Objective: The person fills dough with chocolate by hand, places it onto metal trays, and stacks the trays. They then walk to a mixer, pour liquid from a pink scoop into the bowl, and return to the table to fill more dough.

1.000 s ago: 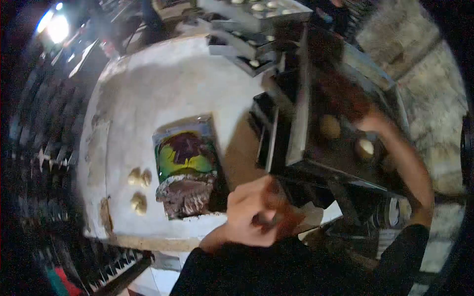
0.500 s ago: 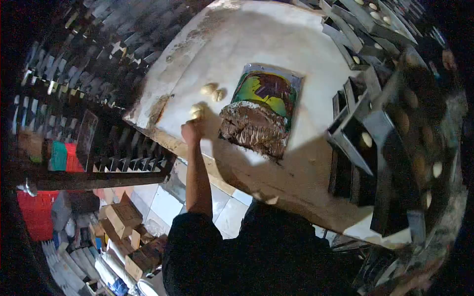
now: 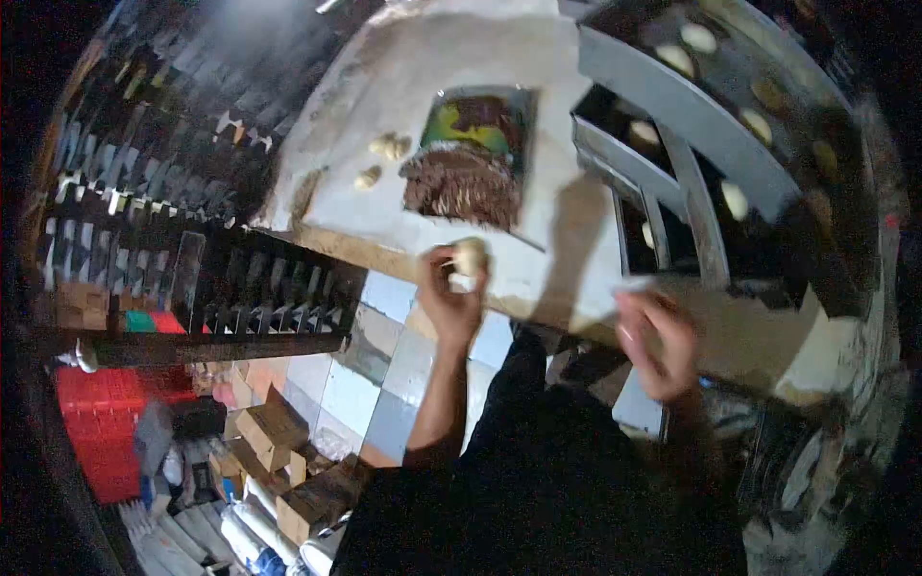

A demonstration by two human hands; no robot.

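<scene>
Left grip: bare left hand [image 3: 453, 312], fingers curled, closed round a pale dough piece [image 3: 470, 257]. A light hold, by the look of it.
Dough piece: at the far end of the left grip, by the fingertips; raised over the near edge of the desk [image 3: 336, 206].
Long axis: seems a touch longer away from the body than across. Blurred, so not certain.
Nearer hand: left, touching it. Right hand [image 3: 677, 346] well apart, off to the right and a little closer to the body.
Right grip: fingers bent, smeared by motion; pale blur at the tips. Cannot tell whether it holds anything, or how wide it is.
Loose dough: a small cluster [image 3: 389, 146] and a single lump [image 3: 367, 179], both ahead and left of the left grip, on the desk.
Brown mass: dark, ridged, soft-looking heap [image 3: 461, 187], just beyond the left grip, on the near part of a green-and-yellow sheet or pack [image 3: 471, 125].
Tins: metal, pale rounds inside; long tray [image 3: 615, 67] and smaller tins [image 3: 706, 216], ahead of the right grip.
Surface: whitish, worn, browner along its near edge.
Room: dim. Left of the left grip, dark racks [image 3: 279, 274]; nearer the body, tiled floor [image 3: 355, 394], cardboard boxes [image 3: 274, 429], red crates [image 3: 96, 422].
</scene>
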